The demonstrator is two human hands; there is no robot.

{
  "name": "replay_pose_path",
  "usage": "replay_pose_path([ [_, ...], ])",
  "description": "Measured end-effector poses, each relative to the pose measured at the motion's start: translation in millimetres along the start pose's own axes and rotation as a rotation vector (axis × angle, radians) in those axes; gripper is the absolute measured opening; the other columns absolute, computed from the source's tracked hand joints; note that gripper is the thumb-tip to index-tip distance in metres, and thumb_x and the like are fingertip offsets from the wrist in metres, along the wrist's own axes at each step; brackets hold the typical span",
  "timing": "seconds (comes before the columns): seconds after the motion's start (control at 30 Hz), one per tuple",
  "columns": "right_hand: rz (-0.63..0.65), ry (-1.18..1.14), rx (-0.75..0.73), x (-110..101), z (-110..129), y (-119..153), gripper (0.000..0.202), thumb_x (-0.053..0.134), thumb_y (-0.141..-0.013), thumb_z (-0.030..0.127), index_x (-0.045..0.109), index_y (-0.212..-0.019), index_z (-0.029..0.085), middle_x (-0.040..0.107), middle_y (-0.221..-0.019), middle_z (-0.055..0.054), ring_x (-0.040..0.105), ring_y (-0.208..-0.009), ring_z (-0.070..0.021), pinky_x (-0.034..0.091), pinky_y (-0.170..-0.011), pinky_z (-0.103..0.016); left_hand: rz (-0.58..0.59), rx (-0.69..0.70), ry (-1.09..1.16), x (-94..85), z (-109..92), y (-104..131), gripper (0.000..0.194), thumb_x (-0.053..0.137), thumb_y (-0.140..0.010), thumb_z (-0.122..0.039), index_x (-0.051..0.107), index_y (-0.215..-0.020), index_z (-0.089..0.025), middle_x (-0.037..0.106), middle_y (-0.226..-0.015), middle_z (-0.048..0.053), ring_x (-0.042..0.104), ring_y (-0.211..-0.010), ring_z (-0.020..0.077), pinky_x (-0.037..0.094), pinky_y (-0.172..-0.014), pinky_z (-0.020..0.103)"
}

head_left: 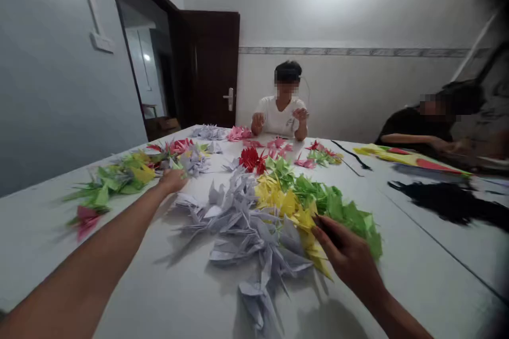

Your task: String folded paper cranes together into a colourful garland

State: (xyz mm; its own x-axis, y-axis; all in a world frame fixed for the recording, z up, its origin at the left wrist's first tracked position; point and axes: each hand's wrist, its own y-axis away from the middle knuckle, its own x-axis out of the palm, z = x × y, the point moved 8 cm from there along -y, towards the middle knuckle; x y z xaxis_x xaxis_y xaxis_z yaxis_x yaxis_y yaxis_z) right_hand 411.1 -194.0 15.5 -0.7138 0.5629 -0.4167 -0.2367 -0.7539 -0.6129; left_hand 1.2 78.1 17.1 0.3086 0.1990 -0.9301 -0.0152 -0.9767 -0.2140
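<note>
The left hand (173, 180) reaches left of centre, fingers curled over a white origami crane (186, 200) (grip unclear). The right hand (348, 254), lower right, rests loosely curled against yellow cranes (284, 204) beside green ones (338, 206) on the white surface (417, 275).

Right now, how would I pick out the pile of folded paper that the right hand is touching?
Start from the white table and find the big heap of folded paper in the middle. The right hand rests on its near right edge, on the yellow pile. It lies between the pale lavender pile and the green pile.
</note>
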Motion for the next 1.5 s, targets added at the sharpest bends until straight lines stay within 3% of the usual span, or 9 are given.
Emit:
replay_pose_path([
  [0.2, -0.023, -0.008, 0.029, -3, -4, 0, 0.042, 0.063, -0.078, 0.046, 0.073, -0.095, 0.009, 0.074, -0.091, -0.015, 0.07, -0.078, -0.0306, 0.058, -0.07, -0.039, -0.211, -0.02, 0.11, -34.6, -10, 9, 0.031, 0.057, -0.09, -0.031, 0.057, -0.116, -0.015, 0.059, -0.118, 0.01, 0.06, -0.103, 0.0227, 0.051, -0.087, 0.045],
  [0.33, -0.018, -0.062, 0.071, -2, -5, 0, 0.041, 0.065, -0.075, 0.047, 0.073, -0.094, 0.011, 0.073, -0.089, -0.015, 0.069, -0.077, -0.0309, 0.056, -0.075, -0.043, -0.484, 0.053, 0.272, -73.6, -47, 33, 0.024, 0.058, -0.089, -0.026, 0.06, -0.109, -0.013, 0.061, -0.117, 0.01, 0.056, -0.111, 0.025, 0.044, -0.096, 0.049],
  [0.57, 0.018, -0.278, 0.168, 7, -4, 5, 0.039, 0.069, -0.076, 0.047, 0.071, -0.094, 0.013, 0.072, -0.084, -0.012, 0.068, -0.074, -0.0254, 0.056, -0.066, -0.036, -0.63, 0.624, 0.647, -56.3, -189, 163, 0.02, 0.058, -0.082, -0.018, 0.057, -0.102, -0.016, 0.067, -0.102, 0.007, 0.065, -0.092, 0.017, 0.054, -0.079, 0.03],
  [0.7, 0.064, -0.427, 0.211, 11, 6, 10, 0.041, 0.068, -0.079, 0.05, 0.069, -0.098, 0.013, 0.066, -0.068, -0.005, 0.06, -0.055, -0.0157, 0.05, -0.049, -0.026, -0.595, 1.036, 0.714, -45.9, -235, 238, 0.011, 0.055, -0.081, -0.01, 0.06, -0.083, -0.02, 0.071, -0.082, 0.001, 0.066, -0.086, 0.014, 0.053, -0.083, 0.03],
  [0.83, 0.082, -0.52, 0.211, 18, 13, 16, 0.04, 0.073, -0.074, 0.051, 0.07, -0.094, 0.016, 0.061, -0.063, -0.001, 0.054, -0.053, -0.0121, 0.048, -0.049, -0.023, -0.532, 1.26, 0.74, -43.0, -240, 266, 0.016, 0.055, -0.082, -0.004, 0.06, -0.084, -0.019, 0.071, -0.083, 0.003, 0.066, -0.086, 0.0148, 0.05, -0.093, 0.036],
  [1.0, 0.112, -0.566, 0.205, 27, 15, 21, 0.029, 0.075, -0.074, 0.044, 0.071, -0.084, 0.017, 0.066, -0.073, -0.004, 0.058, -0.061, -0.0138, 0.05, -0.056, -0.023, -0.399, 1.188, 0.794, -26.6, -231, 263, 0.016, 0.058, -0.079, -0.004, 0.064, -0.085, -0.018, 0.064, -0.105, 0.011, 0.059, -0.111, 0.0214, 0.054, -0.088, 0.035],
  [1.13, 0.149, -0.564, 0.204, 29, 19, 21, 0.024, 0.071, -0.079, 0.04, 0.069, -0.081, 0.017, 0.059, -0.064, -0.001, 0.047, -0.049, -0.0084, 0.039, -0.043, -0.018, -0.28, 1.085, 0.855, -10.9, -227, 255, 0.017, 0.056, -0.08, -0.003, 0.066, -0.083, -0.016, 0.047, -0.136, 0.016, 0.052, -0.123, 0.0247, 0.056, -0.087, 0.033],
  [1.3, 0.219, -0.541, 0.198, 31, 24, 22, 0.026, 0.07, -0.08, 0.04, 0.069, -0.085, 0.015, 0.045, -0.053, 0.004, 0.032, -0.04, -0.0058, 0.024, -0.034, -0.018, -0.238, 1.093, 0.867, -6.9, -230, 252, 0.023, 0.054, -0.079, -0.001, 0.066, -0.091, -0.017, 0.066, -0.104, 0.011, 0.066, -0.099, 0.0178, 0.057, -0.085, 0.032],
  [1.5, 0.316, -0.531, 0.177, 34, 28, 28, 0.036, 0.06, -0.087, 0.05, 0.065, -0.096, 0.016, 0.041, -0.058, 0.004, 0.032, -0.044, -0.0068, 0.024, -0.037, -0.018, -0.408, 1.042, 0.759, -19.0, -223, 246, 0.026, 0.056, -0.082, -0.005, 0.063, -0.104, -0.016, 0.066, -0.099, 0.009, 0.066, -0.093, 0.016, 0.057, -0.082, 0.028],
])
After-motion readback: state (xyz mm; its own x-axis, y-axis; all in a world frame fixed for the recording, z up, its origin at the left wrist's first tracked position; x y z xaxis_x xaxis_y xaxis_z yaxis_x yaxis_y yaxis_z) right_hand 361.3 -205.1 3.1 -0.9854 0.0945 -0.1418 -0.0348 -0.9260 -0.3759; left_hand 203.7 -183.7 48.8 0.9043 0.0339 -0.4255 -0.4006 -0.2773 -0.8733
